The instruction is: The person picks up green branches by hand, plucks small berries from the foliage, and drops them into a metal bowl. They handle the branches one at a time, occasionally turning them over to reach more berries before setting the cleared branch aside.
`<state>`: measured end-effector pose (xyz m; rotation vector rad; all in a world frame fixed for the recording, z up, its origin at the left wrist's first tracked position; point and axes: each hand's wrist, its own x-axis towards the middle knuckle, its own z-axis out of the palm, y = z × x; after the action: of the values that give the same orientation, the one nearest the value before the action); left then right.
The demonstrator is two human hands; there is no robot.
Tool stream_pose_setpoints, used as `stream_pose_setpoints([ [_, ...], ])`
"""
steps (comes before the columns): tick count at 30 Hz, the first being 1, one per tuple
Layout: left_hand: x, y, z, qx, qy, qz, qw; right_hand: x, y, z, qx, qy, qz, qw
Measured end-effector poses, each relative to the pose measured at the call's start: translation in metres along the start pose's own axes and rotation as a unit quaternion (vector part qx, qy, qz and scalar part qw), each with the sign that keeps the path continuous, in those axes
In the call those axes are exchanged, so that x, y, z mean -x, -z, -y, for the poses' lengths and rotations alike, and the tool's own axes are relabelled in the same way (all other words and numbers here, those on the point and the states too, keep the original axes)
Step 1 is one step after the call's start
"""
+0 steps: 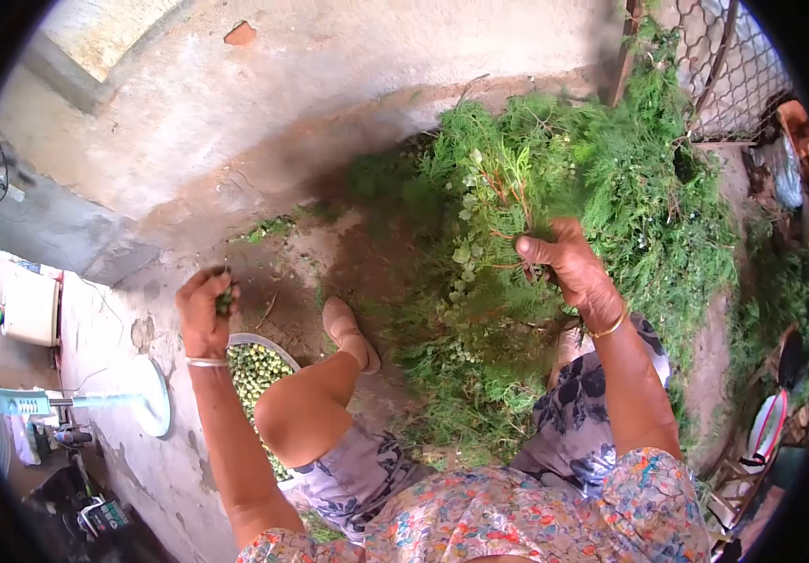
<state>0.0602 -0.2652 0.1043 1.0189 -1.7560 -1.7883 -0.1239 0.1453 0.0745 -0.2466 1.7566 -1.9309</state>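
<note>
My left hand (206,305), with a pale bracelet at the wrist, is curled around some small green cones, just above and left of a white-rimmed basin. Many round green cones (259,368) fill that basin beside my knee. Between the thumb and fingers of my right hand (564,258) is a leafy green sprig (514,192) with pale cones along its twigs. A yellow bangle circles that wrist. Below and around the right hand spreads a big heap of green branches (639,202).
A rough plastered wall (301,84) runs along the top. At the left stands a pale blue fan (149,395). Wire mesh (747,56) is at the upper right, above assorted clutter. My foot (343,324) rests on the ground near the heap.
</note>
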Motion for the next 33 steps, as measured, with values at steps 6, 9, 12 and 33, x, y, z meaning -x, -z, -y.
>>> stream_pose_setpoints([
  [6, -0.004, 0.118, 0.096, -0.231, 0.025, -0.117, 0.966, 0.0, 0.003, 0.0, 0.002, -0.013, 0.0, 1.0],
  [9, 0.0, 0.155, 0.146, -0.458, -0.024, -0.146, 0.877, 0.002, 0.001, -0.002, -0.033, -0.005, 0.027, 0.999],
  [12, 0.004, 0.107, 0.117, -0.512, -0.111, -0.161, 0.836, 0.001, 0.001, -0.005, -0.03, -0.014, 0.018, 0.999],
  [33, 0.077, -0.219, 0.029, 0.143, 0.179, 0.434, 0.871, -0.007, -0.006, 0.007, 0.072, -0.042, 0.019, 0.996],
])
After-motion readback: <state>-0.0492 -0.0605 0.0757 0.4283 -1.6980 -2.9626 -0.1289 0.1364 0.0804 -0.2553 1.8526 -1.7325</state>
